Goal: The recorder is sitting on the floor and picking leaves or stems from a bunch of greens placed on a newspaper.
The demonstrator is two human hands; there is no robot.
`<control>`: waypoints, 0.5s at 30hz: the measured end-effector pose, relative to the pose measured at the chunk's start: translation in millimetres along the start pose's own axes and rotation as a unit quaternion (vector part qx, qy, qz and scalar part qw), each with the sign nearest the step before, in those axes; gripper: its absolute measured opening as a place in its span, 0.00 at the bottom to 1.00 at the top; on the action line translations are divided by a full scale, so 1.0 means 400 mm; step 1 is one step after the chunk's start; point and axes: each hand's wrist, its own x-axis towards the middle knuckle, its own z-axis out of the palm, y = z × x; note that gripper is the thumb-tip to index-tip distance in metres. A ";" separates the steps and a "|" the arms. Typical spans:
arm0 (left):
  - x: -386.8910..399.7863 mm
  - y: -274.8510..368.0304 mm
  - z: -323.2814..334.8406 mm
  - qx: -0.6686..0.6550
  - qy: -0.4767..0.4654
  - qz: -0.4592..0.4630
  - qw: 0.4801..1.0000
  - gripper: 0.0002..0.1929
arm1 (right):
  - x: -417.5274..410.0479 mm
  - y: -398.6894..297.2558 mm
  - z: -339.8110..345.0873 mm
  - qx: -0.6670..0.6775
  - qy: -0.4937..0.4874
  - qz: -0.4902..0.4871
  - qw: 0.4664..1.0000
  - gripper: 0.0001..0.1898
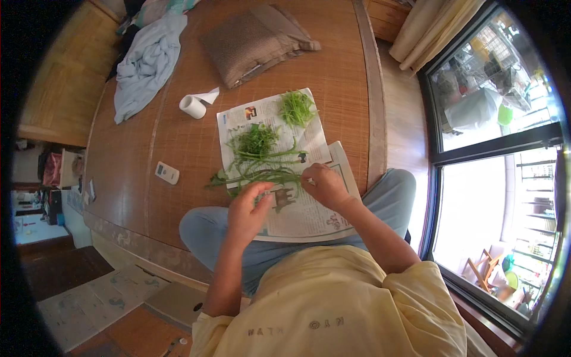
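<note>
Long green leafy stems (276,175) lie across newspaper sheets (308,223) spread before me, partly over my lap. My right hand (322,183) has its fingers bent together at the right ends of the stems; whether it pinches one is too small to tell. My left hand (252,207), thumb and forefinger apart, is at the near side of the stems, with nothing visible between the fingers. Beyond them sits a darker heap of leafy greens (256,142). A pile of short, light green cut stems (296,109) rests on the paper's far right corner.
A toilet paper roll (193,107) and a white remote control (167,172) lie on the brown mat (129,178) to the left. A brown pillow (258,42) and a light blue cloth (151,62) are farther off. A dark-framed glass door (495,145) stands at the right.
</note>
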 end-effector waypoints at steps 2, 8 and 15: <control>0.000 0.006 -0.003 0.005 0.001 0.002 1.000 0.13 | -0.011 0.000 0.018 -0.033 0.033 -0.006 0.999 0.08; -0.002 0.020 -0.001 0.002 -0.029 -0.019 0.999 0.13 | 0.005 0.044 0.085 -0.097 0.041 0.038 0.994 0.10; 0.021 -0.038 -0.007 0.065 0.027 0.076 0.995 0.14 | 0.047 -0.080 -0.011 0.042 0.010 0.000 0.999 0.08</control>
